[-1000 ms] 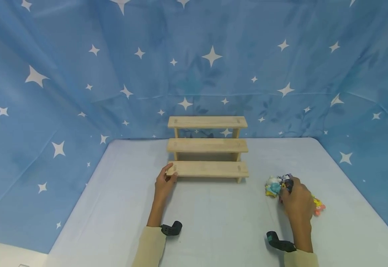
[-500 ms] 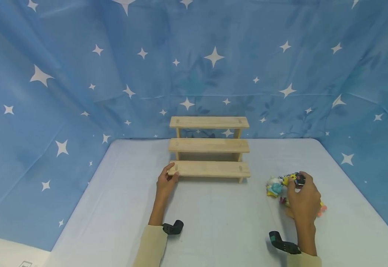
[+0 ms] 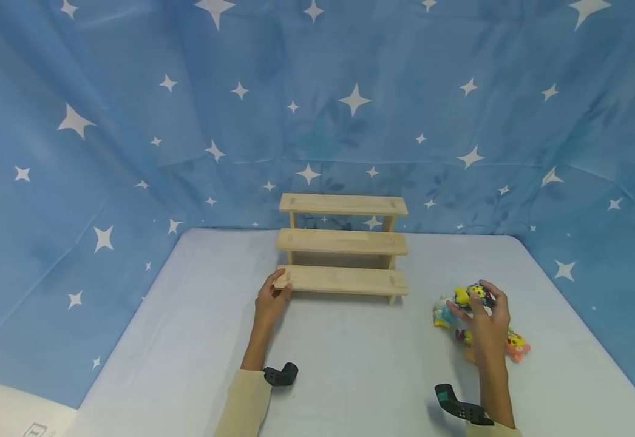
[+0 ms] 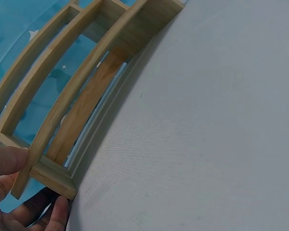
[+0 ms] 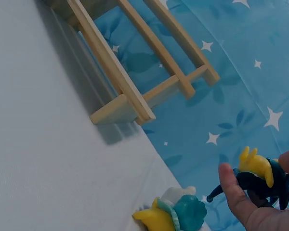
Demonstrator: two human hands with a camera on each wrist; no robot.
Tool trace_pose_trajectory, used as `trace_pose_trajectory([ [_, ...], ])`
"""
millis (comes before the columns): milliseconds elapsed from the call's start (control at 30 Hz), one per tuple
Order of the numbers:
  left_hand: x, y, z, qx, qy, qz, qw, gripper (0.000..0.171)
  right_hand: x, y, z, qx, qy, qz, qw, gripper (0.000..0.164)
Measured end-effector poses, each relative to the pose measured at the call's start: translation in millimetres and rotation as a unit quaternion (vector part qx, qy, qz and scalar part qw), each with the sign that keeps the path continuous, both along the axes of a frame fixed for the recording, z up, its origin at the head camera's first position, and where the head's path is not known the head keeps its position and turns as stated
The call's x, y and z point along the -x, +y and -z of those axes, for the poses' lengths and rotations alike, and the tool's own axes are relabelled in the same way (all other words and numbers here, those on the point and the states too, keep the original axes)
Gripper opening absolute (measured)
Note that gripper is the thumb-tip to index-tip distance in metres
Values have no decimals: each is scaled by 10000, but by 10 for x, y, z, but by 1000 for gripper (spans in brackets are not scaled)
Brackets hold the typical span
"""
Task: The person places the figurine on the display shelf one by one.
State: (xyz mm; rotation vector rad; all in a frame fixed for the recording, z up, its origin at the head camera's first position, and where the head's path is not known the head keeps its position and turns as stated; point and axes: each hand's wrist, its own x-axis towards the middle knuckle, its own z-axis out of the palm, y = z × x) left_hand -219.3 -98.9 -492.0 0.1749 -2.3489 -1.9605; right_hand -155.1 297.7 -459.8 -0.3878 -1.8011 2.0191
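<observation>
A three-tier wooden step shelf stands at the back middle. My left hand grips the left end of its lowest board, thumb on the board in the left wrist view. On the right, my right hand pinches a small yellow and dark figurine between thumb and fingers, above the table. Below it in the right wrist view lies a teal, white and yellow figurine. Several more figurines lie around and partly behind the right hand, so some are hidden.
A white cloth covers the table. Behind and at both sides hangs a blue curtain with white stars. Each wrist wears a black camera, such as the right wrist camera.
My right hand has picked the figurine out of the group and turned it, showing its yellow side. Its fingers have spread somewhat. The left hand keeps its grip on the shelf.
</observation>
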Motion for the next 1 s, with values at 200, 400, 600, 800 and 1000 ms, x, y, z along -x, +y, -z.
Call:
trace_pose_trajectory([
  [200,12,8,31,-31,39,12,10000,47,-60,-127,-198,-595,-1055,129,9926,46],
  [400,18,3,25,-41,114,-4,9999,47,-78,-154,-217,-1644,-1445,-132,9757,57],
  [600,39,4,20,-19,172,-39,9998,46,-58,-183,-185,-1151,-1121,-329,9865,71],
  [800,32,14,31,56,193,-85,9998,46,-24,-228,-235,-1409,-1222,-488,9812,66],
  [1000,40,13,39,67,108,-131,9998,46,19,-289,-243,-956,-522,-731,9914,60],
])
